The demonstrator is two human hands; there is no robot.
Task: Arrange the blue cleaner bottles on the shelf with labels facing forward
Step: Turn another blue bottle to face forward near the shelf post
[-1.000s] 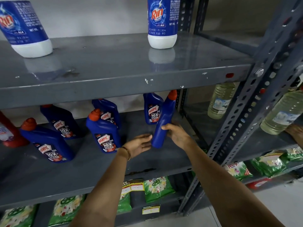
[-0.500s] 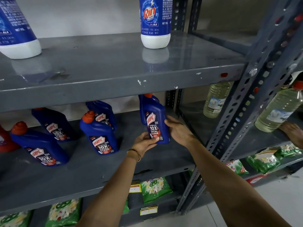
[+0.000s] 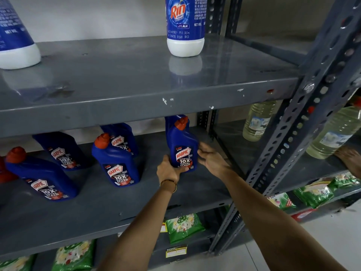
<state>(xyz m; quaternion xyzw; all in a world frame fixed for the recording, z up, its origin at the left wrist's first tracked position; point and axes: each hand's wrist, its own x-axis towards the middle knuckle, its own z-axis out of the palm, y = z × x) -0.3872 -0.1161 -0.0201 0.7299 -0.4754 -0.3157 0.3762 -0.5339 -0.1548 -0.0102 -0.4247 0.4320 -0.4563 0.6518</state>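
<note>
As the left hand [image 3: 169, 171] grips the base of a blue bottle [image 3: 182, 149] standing near the right end of the middle shelf [image 3: 136, 218], label facing out, the right hand [image 3: 212, 160] hovers just beside it, fingers spread and holding nothing. Four more blue bottles stand to the left, labels showing, two in front [image 3: 117, 165] [image 3: 42, 181] and two behind [image 3: 62, 151] [image 3: 122, 138]. With every visible label forward, the job looks nearly done; only letting go and perhaps evening out the rows seems left.
</note>
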